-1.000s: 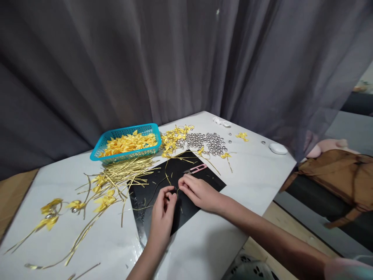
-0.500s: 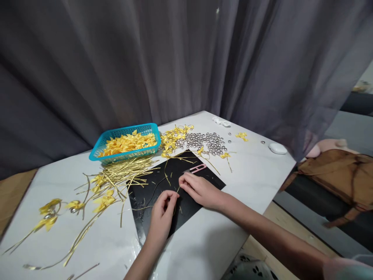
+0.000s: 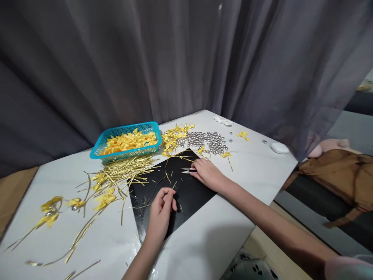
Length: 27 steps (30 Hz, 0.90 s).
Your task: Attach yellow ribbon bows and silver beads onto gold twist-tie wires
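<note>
My left hand [image 3: 163,204] is over the black mat, with thumb and forefinger pinched on a thin gold wire [image 3: 174,185] whose end sticks up past the fingertips. My right hand [image 3: 207,174] is closed over the pink-handled thread snips [image 3: 185,170]. The blades point left over the black mat [image 3: 189,198], while most of the handle is hidden under the fingers. Short gold clippings and a dark cord lie on the mat between and beside my hands.
A blue basket [image 3: 159,137] holds yellow ribbon pieces. Gold wires [image 3: 128,169] are heaped before it. Silver beads [image 3: 214,142] and yellow bows [image 3: 175,136] lie behind the mat. More ribbon flowers [image 3: 106,199] lie at left. A white oval case [image 3: 279,148] sits near the right edge.
My right hand has left the wire, moved up and right, and taken hold of the thread snips. My left hand keeps its pinch on the wire and has shifted slightly.
</note>
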Available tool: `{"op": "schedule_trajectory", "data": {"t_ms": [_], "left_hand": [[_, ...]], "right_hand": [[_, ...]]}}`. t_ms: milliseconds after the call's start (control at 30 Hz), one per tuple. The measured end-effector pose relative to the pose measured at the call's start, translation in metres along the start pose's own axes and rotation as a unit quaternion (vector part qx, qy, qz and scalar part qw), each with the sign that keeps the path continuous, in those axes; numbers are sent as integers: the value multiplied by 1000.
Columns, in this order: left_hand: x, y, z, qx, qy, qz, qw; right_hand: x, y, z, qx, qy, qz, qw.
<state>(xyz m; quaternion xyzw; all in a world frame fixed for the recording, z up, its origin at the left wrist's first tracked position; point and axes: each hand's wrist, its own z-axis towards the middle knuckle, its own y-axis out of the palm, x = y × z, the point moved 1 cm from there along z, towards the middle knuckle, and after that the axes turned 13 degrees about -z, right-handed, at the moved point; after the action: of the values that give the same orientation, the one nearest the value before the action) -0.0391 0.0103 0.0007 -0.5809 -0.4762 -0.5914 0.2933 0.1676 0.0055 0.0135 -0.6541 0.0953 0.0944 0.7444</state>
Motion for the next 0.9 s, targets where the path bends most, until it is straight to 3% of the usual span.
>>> {"op": "schedule_trajectory", "data": {"t_ms": [133,233,300,400,500,667,900], "left_hand": [[2,0,0,5,-1,-4,1000],[2,-1,0,16,2,-12,1000],[0,-2,1,26,5,-20,999],[-2,-4,1,38,9,-32,999],[-3,-5,1,47,14,-36,998],[-4,-6,3,48,16,-35,998],[-3,-5,2,29,20,-26,999]], "right_hand": [[-12,2,-3,-14,50,93,994],[-24,3,-8,-55,87,202,974],[-35,4,-14,-107,114,288,945],[-53,8,-24,-199,154,406,879],[-68,11,-32,-246,190,487,816],[-77,17,-35,-220,239,563,760],[-77,21,-35,-199,245,602,734]]}}
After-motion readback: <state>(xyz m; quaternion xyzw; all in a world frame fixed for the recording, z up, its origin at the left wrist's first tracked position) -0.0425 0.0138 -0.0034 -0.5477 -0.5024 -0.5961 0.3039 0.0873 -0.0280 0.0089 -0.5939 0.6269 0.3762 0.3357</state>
